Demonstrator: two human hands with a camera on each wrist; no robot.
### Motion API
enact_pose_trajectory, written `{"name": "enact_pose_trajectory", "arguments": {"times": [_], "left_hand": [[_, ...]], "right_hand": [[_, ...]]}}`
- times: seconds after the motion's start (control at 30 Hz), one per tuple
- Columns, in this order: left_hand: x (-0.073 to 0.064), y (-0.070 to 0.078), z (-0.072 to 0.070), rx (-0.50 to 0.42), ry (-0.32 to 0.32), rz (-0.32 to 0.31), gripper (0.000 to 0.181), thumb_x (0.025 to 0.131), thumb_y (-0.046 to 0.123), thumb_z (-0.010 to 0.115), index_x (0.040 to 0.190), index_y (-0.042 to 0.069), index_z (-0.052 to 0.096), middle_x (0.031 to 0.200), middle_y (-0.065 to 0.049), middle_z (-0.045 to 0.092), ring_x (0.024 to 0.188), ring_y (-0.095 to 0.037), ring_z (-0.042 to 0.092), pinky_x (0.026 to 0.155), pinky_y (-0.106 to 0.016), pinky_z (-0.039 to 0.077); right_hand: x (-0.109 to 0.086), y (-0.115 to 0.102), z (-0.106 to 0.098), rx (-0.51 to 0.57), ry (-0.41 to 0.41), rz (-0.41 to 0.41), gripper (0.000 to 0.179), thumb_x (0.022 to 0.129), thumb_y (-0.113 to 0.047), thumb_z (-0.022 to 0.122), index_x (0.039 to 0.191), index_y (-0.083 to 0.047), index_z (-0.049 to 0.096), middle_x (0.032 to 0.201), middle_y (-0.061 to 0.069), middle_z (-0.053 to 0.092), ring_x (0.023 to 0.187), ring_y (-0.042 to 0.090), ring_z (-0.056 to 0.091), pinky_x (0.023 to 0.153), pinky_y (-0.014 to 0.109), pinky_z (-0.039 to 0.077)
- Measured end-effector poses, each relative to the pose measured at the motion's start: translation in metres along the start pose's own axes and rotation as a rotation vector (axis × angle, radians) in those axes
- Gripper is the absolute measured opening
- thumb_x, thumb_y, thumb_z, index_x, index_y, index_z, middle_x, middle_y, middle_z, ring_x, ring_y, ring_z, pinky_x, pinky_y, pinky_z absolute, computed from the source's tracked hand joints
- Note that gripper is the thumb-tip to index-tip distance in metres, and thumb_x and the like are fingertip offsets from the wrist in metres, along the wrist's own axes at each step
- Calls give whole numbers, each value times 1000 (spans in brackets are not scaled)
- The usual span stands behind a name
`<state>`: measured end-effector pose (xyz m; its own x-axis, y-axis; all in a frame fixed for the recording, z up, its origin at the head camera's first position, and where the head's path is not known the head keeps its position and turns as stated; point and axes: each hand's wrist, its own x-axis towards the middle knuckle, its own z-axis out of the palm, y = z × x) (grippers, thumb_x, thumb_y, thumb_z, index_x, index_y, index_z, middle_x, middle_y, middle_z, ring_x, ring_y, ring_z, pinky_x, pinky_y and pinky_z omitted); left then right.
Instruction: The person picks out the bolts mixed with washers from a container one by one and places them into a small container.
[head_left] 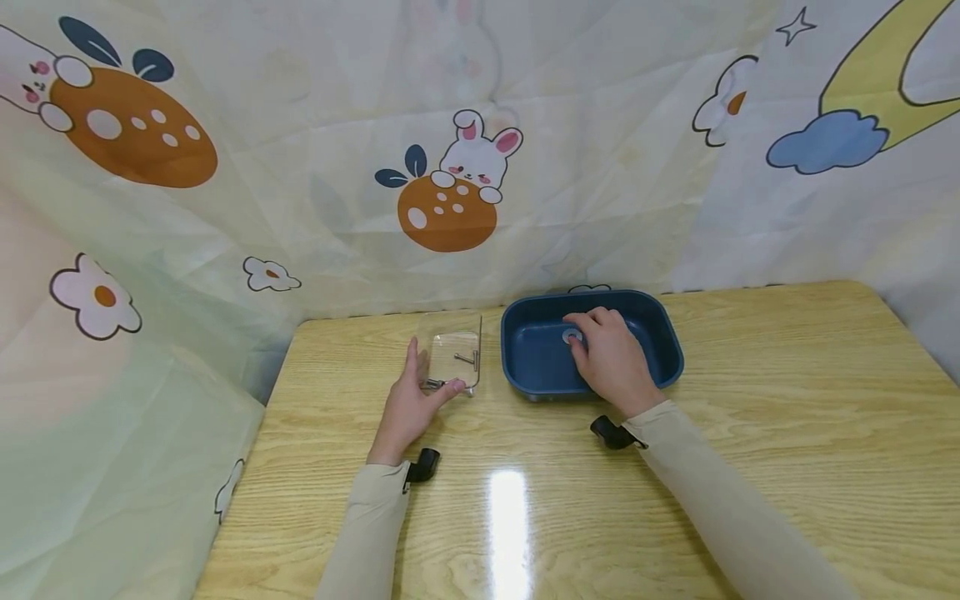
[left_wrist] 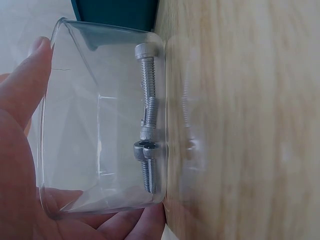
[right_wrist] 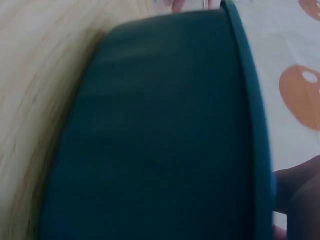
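A clear plastic box point(head_left: 455, 343) stands on the table, and my left hand point(head_left: 408, 410) grips it, thumb on the near side and fingers on the left. Several silver socket-head bolts point(left_wrist: 148, 85) lie on its bottom. My right hand point(head_left: 613, 357) is over the dark blue basin point(head_left: 536, 367), thumb and index finger bent and apart. Beside those fingertips shows a small pale ring point(head_left: 572, 336); whether they touch it I cannot tell. In the right wrist view the basin's outer wall point(right_wrist: 165, 120) hides most of that hand.
The basin stands just right of the box on the wood-grain table point(head_left: 787, 417). Behind and on the left hangs a printed cloth point(head_left: 315, 208), close against the table's back edge. A black wrist camera point(head_left: 611, 433) sits near the basin's front.
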<state>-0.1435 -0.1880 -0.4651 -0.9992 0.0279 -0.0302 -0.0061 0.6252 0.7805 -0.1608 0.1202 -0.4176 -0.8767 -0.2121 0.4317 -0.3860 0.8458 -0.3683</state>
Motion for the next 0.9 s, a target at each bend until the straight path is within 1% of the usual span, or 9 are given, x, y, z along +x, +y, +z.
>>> {"name": "enact_pose_trajectory", "arguments": {"times": [0.1, 0.17, 0.33, 0.6, 0.77, 0.9], "left_hand": [[-1, 0, 0, -3, -1, 1, 109, 74, 59, 68, 145, 38, -12, 150, -10, 25, 132, -24, 34, 106, -45, 28], [-1, 0, 0, -2, -1, 2, 109, 74, 58, 68, 145, 38, -12, 150, -10, 25, 133, -24, 34, 106, -45, 28], [0, 0, 1, 1, 6, 6, 109, 74, 57, 69, 145, 38, -11, 150, -10, 26, 132, -24, 34, 105, -46, 30], [0, 1, 1, 1, 5, 9, 109, 75, 57, 68, 146, 35, -11, 150, -11, 26, 132, -25, 35, 105, -46, 30], [0, 1, 0, 6, 4, 17, 108, 76, 54, 69, 146, 34, -11, 150, -12, 25, 132, -27, 34, 104, -47, 30], [0, 1, 0, 0, 5, 18, 108, 76, 53, 69, 146, 35, -11, 150, -12, 26, 132, -26, 34, 105, -47, 30]], "right_hand": [[1, 7, 0, 3, -16, 30, 28, 87, -14, 64, 115, -7, 63, 100, 13, 57, 87, 28, 49, 70, 41, 46], [2, 12, 0, -4, -25, 37, 29, 87, -13, 64, 115, -5, 63, 101, 15, 57, 88, 30, 49, 72, 42, 45], [2, 24, 0, -21, -29, 42, 30, 86, -12, 64, 115, -3, 62, 101, 18, 56, 89, 33, 50, 74, 44, 44], [2, 41, 2, -47, -53, 86, 32, 87, -11, 62, 116, 1, 60, 104, 23, 55, 93, 39, 48, 78, 49, 44], [3, 46, 0, -55, -105, 132, 35, 88, -11, 60, 120, 3, 57, 108, 26, 53, 96, 42, 47, 75, 49, 45], [4, 48, -1, -77, -184, 178, 40, 88, -12, 59, 124, 5, 53, 112, 30, 51, 99, 45, 46, 78, 51, 44]]}}
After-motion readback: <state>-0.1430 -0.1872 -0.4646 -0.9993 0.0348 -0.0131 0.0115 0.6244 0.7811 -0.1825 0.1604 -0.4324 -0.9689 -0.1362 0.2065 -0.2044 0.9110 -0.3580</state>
